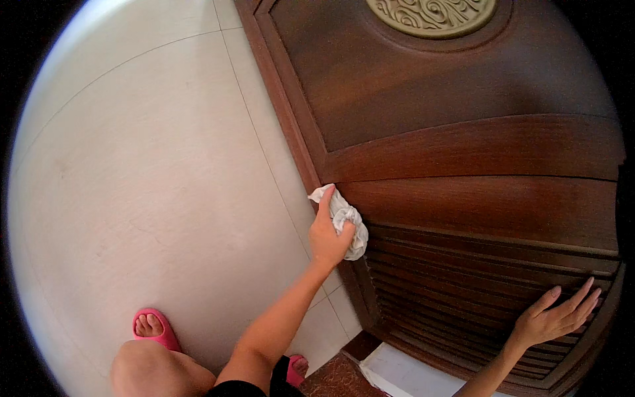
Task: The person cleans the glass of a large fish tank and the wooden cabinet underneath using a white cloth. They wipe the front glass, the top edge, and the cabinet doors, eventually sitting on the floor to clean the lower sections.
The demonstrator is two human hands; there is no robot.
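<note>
My left hand (329, 242) holds a crumpled white cloth (354, 243) against the left edge of a dark brown wooden cabinet door (461, 198). The thumb and a finger press on the cloth, and part of it sticks out past the door's edge. Lower right, my right hand (558, 315) lies with its fingers spread on the door's louvred slats (446, 278). Above the slats are a smooth rail and a framed panel bearing a round gold-coloured carved medallion (441, 15), cut off by the top of the view.
Pale floor tiles (163, 173) stretch along the left. Near the bottom are my bent knee (149, 369) and feet in pink slippers (168, 337). A reddish-brown stone surface (332, 377) and a white surface (412, 369) lie below the door's lower edge.
</note>
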